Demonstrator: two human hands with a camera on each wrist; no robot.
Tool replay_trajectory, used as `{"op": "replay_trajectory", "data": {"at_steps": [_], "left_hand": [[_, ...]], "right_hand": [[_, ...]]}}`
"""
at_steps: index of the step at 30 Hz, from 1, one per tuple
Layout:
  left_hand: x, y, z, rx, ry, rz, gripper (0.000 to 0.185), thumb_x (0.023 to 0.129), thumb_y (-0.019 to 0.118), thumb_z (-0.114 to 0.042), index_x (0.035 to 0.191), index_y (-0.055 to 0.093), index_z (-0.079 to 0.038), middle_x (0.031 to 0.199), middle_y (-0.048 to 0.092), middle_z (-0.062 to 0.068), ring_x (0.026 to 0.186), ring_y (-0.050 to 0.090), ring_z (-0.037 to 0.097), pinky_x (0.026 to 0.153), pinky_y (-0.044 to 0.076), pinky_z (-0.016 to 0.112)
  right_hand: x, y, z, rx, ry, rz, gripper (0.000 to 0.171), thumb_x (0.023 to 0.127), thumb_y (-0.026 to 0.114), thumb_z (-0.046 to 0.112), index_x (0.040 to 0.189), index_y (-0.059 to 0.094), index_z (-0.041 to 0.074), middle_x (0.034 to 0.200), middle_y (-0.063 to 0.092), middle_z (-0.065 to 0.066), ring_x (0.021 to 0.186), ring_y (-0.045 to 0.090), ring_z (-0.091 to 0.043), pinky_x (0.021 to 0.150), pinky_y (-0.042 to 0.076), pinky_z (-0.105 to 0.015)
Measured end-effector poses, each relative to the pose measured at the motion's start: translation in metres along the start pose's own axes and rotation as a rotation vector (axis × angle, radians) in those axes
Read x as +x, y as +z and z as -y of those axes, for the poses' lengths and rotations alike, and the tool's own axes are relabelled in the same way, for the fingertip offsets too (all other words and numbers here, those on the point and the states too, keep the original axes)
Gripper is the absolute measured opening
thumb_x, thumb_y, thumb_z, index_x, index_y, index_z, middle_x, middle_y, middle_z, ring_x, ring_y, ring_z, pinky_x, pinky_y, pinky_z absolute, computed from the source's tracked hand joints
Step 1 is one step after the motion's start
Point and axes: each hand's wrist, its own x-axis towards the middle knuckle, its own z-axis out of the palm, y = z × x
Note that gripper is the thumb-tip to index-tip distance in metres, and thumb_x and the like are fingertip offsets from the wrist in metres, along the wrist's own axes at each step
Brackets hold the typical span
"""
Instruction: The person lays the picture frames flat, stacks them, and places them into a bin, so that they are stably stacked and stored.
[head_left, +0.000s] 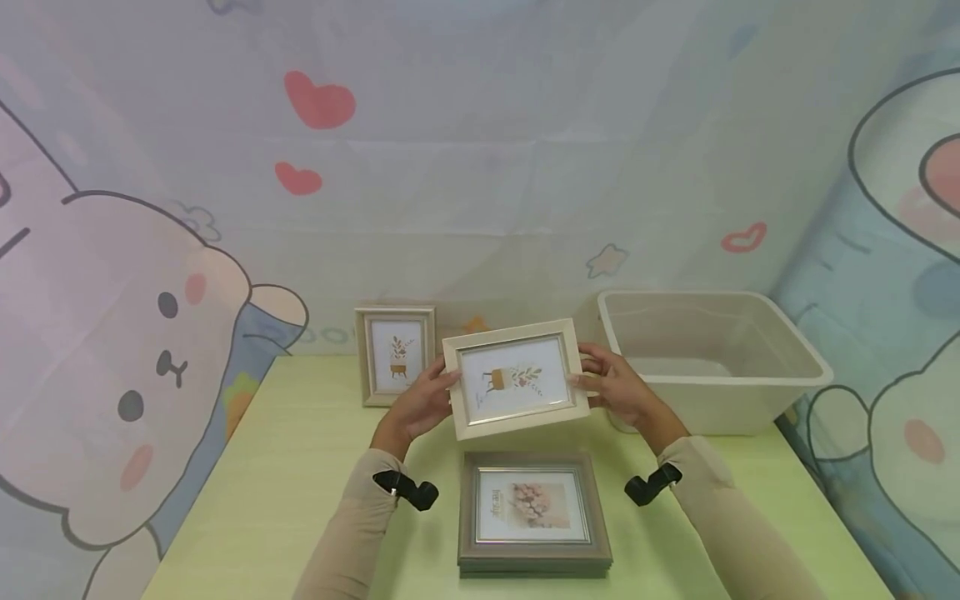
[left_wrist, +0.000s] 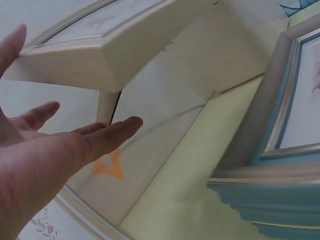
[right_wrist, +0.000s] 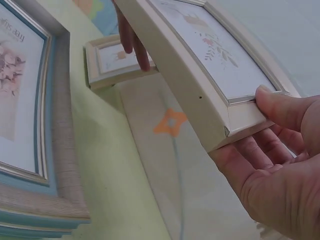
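Observation:
Both hands hold a cream picture frame raised over the table, tilted, its plant-pot print lying sideways. At its left end is my left hand; the thumb is on the frame's edge and the fingers stretch out underneath. My right hand grips the other end, thumb on the front border and fingers beneath. A similar picture frame stands upright behind the left hand. Below the held one lies a stack of grey-brown picture frames, with a pink flower print on top and teal sides.
A pale plastic tub stands at the back right of the light green table. Behind the table hangs a cartoon-printed cloth. Each wrist carries a small black camera.

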Motion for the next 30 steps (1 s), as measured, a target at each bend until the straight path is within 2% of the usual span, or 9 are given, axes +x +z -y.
{"op": "replay_trajectory", "data": {"at_steps": [3, 5, 9, 11, 13, 16, 23, 30], "left_hand": [[-0.001, 0.000, 0.005, -0.077, 0.027, 0.012, 0.057, 0.109, 0.035, -0.017, 0.160, 0.010, -0.018, 0.130, 0.055, -0.005, 0.118, 0.059, 0.013, 0.099, 0.048, 0.036], [-0.002, 0.001, 0.007, -0.119, 0.050, -0.019, 0.056, 0.108, 0.034, -0.014, 0.159, 0.011, -0.019, 0.128, 0.057, -0.006, 0.117, 0.060, 0.012, 0.098, 0.049, 0.034], [-0.001, 0.005, 0.009, -0.134, 0.150, -0.191, 0.058, 0.103, 0.043, 0.001, 0.155, 0.025, -0.014, 0.116, 0.059, -0.005, 0.100, 0.062, 0.008, 0.084, 0.053, 0.025], [0.000, 0.007, 0.008, -0.083, 0.200, -0.271, 0.062, 0.097, 0.050, 0.009, 0.154, 0.031, -0.008, 0.108, 0.060, -0.004, 0.091, 0.063, 0.007, 0.077, 0.054, 0.022], [-0.001, 0.008, 0.006, -0.031, 0.213, -0.324, 0.064, 0.093, 0.054, 0.014, 0.152, 0.036, -0.003, 0.101, 0.061, -0.003, 0.084, 0.063, 0.007, 0.071, 0.055, 0.021], [-0.004, 0.008, 0.002, 0.049, 0.184, -0.335, 0.064, 0.091, 0.055, 0.016, 0.151, 0.037, 0.001, 0.101, 0.061, -0.001, 0.084, 0.065, 0.009, 0.071, 0.058, 0.025], [-0.018, 0.010, -0.007, 0.243, 0.037, -0.348, 0.064, 0.091, 0.064, 0.008, 0.150, 0.043, -0.003, 0.109, 0.060, 0.003, 0.086, 0.066, 0.013, 0.066, 0.061, 0.033], [-0.026, 0.015, -0.002, 0.274, -0.054, -0.358, 0.064, 0.090, 0.068, 0.003, 0.149, 0.044, -0.003, 0.118, 0.060, 0.012, 0.084, 0.067, 0.012, 0.063, 0.061, 0.034]], "right_hand": [[-0.002, 0.003, -0.002, 0.035, 0.012, 0.013, 0.066, 0.098, 0.061, 0.006, 0.154, 0.028, 0.000, 0.112, 0.064, 0.009, 0.094, 0.067, -0.012, 0.076, 0.058, -0.035], [-0.003, 0.004, -0.004, 0.046, 0.019, 0.020, 0.067, 0.098, 0.061, 0.007, 0.155, 0.026, 0.000, 0.114, 0.063, 0.008, 0.095, 0.067, -0.012, 0.077, 0.058, -0.036], [-0.005, 0.006, -0.009, 0.060, 0.037, 0.011, 0.067, 0.098, 0.061, 0.004, 0.155, 0.026, 0.000, 0.112, 0.063, 0.004, 0.095, 0.067, -0.014, 0.077, 0.059, -0.038], [-0.006, 0.007, -0.013, 0.062, 0.053, -0.006, 0.066, 0.097, 0.061, 0.003, 0.154, 0.028, 0.000, 0.110, 0.064, 0.004, 0.093, 0.067, -0.014, 0.076, 0.060, -0.038], [-0.009, 0.009, -0.016, 0.067, 0.074, -0.019, 0.065, 0.097, 0.061, 0.002, 0.154, 0.029, 0.000, 0.108, 0.064, 0.004, 0.092, 0.067, -0.015, 0.076, 0.060, -0.038], [-0.014, 0.011, -0.019, 0.072, 0.089, -0.018, 0.066, 0.097, 0.061, 0.003, 0.153, 0.027, 0.000, 0.107, 0.063, 0.004, 0.092, 0.067, -0.014, 0.075, 0.059, -0.038], [-0.032, 0.016, -0.020, 0.095, 0.128, -0.003, 0.067, 0.097, 0.062, 0.005, 0.153, 0.026, -0.003, 0.104, 0.064, 0.003, 0.090, 0.067, -0.013, 0.072, 0.060, -0.036], [-0.046, 0.017, -0.024, 0.064, 0.162, 0.006, 0.068, 0.095, 0.066, 0.010, 0.150, 0.028, -0.003, 0.108, 0.065, -0.003, 0.089, 0.069, -0.016, 0.073, 0.060, -0.037]]}}
